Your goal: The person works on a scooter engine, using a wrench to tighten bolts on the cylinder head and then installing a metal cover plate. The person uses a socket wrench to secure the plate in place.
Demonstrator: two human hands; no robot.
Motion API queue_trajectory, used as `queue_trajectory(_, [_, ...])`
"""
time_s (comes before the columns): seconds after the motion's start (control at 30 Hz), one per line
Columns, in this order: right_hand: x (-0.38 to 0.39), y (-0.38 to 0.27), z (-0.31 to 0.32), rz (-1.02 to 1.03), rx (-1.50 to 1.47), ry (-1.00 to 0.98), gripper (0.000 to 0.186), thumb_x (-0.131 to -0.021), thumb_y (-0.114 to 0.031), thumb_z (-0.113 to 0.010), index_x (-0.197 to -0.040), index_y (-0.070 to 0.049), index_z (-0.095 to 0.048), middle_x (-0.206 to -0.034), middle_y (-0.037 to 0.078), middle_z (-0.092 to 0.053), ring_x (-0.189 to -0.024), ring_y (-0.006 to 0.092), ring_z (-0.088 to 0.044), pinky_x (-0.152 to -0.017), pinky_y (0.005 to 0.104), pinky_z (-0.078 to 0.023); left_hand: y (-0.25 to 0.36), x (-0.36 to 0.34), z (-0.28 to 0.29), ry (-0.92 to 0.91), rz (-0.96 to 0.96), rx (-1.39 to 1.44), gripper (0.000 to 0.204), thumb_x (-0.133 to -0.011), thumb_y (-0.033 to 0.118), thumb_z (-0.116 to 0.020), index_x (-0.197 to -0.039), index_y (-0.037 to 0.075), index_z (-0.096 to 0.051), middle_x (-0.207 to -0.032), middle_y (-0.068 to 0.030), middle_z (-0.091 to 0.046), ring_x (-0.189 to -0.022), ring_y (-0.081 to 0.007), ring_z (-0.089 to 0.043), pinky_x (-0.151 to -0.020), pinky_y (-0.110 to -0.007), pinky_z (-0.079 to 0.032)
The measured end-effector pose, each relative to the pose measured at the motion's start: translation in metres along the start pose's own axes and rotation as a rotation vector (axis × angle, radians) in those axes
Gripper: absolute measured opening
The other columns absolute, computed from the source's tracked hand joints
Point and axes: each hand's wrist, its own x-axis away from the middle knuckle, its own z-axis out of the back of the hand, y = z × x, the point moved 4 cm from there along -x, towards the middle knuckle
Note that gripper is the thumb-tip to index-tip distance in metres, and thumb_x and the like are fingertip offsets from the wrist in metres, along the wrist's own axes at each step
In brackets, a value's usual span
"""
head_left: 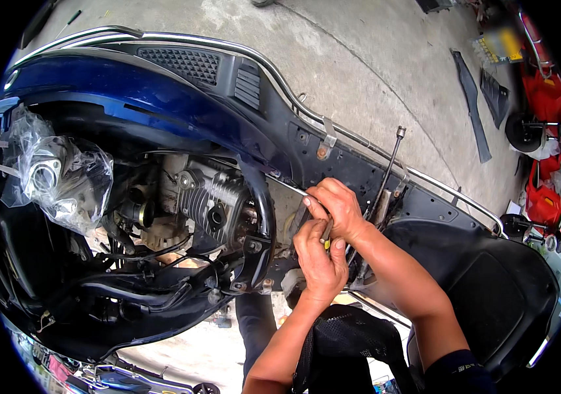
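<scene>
Steel rod [295, 188] at the right end of the blue panel [106, 82], near engine [203, 207]; right hand [338, 209] curled tight round it. Left hand [320, 262] just below, closed on a yellow-marked piece [327, 244], kind unclear.

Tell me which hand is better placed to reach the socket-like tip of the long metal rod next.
Probably the right hand: it is higher and nearer the socket-like tip, while the left hand is lower and farther left. The right seems to pinch a thin metal shaft, though.
</scene>
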Motion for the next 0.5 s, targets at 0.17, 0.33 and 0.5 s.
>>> queue_trajectory(0.17, [0.002,0.012,-0.004,-0.066,-0.058,-0.072,0.013,-0.079,-0.016,-0.071,-0.084,-0.005,-0.066,-0.071,0.01,-0.056,-0.063,0.0312,-0.059,-0.056,0.0395,-0.049,-0.006,-0.006,-0.017,0.037,-0.033,-0.005,0.037,-0.098,0.021,-0.056,-0.121,-0.001,-0.037,-0.124,-0.0243,-0.049,-0.115,-0.0384,-0.048,-0.099,-0.052,-0.037])
queue_trajectory(0.33, [0.008,0.022,-0.008,-0.076,-0.233,-0.156,0.016,-0.072,-0.015,-0.067,-0.081,-0.002,-0.065,-0.072,0.013,-0.06,-0.063,0.0332,-0.062,-0.059,0.0391,-0.051,-0.016,-0.028,-0.031,0.051,-0.182,0.075,0.039,-0.091,0.011,-0.063,-0.109,0.005,-0.029,-0.125,-0.0254,-0.054,-0.12,-0.043,-0.053,-0.108,-0.059,-0.031])
queue_trajectory(0.5, [0.009,0.023,0.001,-0.102,-0.256,-0.159,0.016,-0.072,-0.015,-0.067,-0.081,-0.001,-0.064,-0.072,0.013,-0.061,-0.063,0.0336,-0.062,-0.059,0.0391,-0.051,-0.01,-0.05,-0.034,0.019,-0.233,0.039,0.039,-0.086,0.004,-0.065,-0.105,0.004,-0.032,-0.11,-0.0204,-0.062,-0.102,-0.041,-0.063,-0.098,-0.058,-0.043])
